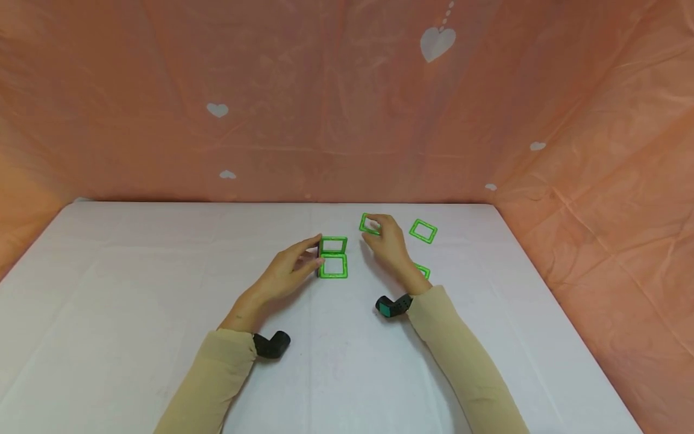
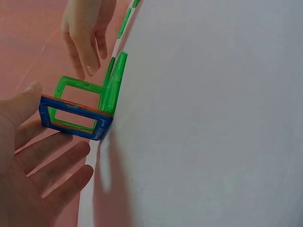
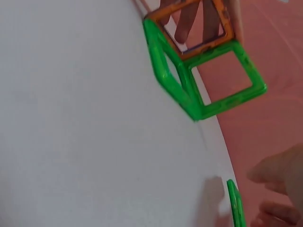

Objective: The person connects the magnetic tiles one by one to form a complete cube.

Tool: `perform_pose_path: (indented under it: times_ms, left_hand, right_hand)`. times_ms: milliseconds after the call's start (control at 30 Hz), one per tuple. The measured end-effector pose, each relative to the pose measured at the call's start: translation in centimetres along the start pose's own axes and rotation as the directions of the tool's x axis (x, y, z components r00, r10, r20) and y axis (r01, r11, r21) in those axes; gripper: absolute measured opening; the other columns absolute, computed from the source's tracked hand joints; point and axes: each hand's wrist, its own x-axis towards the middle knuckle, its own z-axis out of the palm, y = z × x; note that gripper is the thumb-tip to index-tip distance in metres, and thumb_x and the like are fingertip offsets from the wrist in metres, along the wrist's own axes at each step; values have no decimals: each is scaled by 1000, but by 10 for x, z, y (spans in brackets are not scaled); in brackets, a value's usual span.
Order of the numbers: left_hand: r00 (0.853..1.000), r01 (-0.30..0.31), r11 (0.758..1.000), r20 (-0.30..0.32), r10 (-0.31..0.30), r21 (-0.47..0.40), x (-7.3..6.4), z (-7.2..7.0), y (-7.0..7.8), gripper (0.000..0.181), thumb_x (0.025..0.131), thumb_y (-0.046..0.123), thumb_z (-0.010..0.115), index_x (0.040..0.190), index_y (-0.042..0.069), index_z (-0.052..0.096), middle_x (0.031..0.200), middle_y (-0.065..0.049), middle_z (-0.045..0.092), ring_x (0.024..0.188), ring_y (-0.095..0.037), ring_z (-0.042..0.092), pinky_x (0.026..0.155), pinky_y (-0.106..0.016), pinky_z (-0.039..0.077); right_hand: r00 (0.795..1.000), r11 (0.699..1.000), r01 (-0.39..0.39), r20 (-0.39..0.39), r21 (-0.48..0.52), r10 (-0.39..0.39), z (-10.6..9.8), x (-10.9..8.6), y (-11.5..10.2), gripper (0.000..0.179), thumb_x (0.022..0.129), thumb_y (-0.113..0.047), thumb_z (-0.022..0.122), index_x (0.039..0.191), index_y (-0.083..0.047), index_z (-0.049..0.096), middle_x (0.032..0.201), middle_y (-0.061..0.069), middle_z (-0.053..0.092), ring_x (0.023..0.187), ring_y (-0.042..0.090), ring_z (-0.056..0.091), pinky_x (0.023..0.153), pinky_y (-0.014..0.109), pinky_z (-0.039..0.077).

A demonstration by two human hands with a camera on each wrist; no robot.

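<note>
My left hand [image 1: 287, 268] holds a square blue-and-orange frame tile [image 2: 75, 115], with the thumb at its upper corner and the fingers spread along its outer side. The blue side faces that hand; the orange side [image 3: 229, 21] shows in the right wrist view. Two green square frame tiles [image 1: 338, 278] [image 3: 230, 100] join it at angles, forming a corner shape on the white table. Over the table's far part, my right hand [image 1: 390, 244] has its loosely bent fingers close beside another green square tile [image 3: 236, 203], overlapping it in the head view.
To the right lies another green tile [image 1: 423, 231]. A further green tile [image 1: 425, 271] is partly covered by my right wrist. The white-covered table [image 1: 135, 289] meets an orange cloth [image 1: 303, 120] with white hearts behind it and at the sides.
</note>
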Motion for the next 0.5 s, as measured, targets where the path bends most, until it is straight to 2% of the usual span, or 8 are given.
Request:
perform_pose_path:
  times_ms: [200, 367, 500]
  left_hand:
    - [1000, 25, 999, 3, -25, -21, 0, 0, 2, 54, 95, 14, 60, 143, -1, 41, 135, -22, 54, 112, -34, 60, 97, -47, 47]
    - [999, 32, 999, -5, -32, -14, -1, 0, 3, 53, 95, 14, 60, 142, -1, 42, 133, -23, 55, 112, -35, 61, 96, -48, 47]
    - [999, 40, 999, -10, -40, -15, -2, 0, 4, 53, 95, 14, 60, 142, -1, 42, 130, -24, 57, 110, -36, 61, 95, -49, 48]
  right_hand:
    - [999, 997, -33, 15, -77, 34, -2, 5, 4, 49, 87, -8, 65, 131, 6, 52, 139, 28, 46, 132, 40, 41, 112, 49, 31]
    - [994, 988, -66, 72, -139, 77, 0, 10, 4, 52, 90, -9, 61, 137, 5, 46, 147, 29, 36, 140, 42, 29, 116, 50, 23]
    - [986, 975, -92, 121, -202, 118, 2, 12, 5, 51, 94, -13, 55, 141, 3, 43, 151, 27, 29, 144, 42, 19, 116, 56, 17]
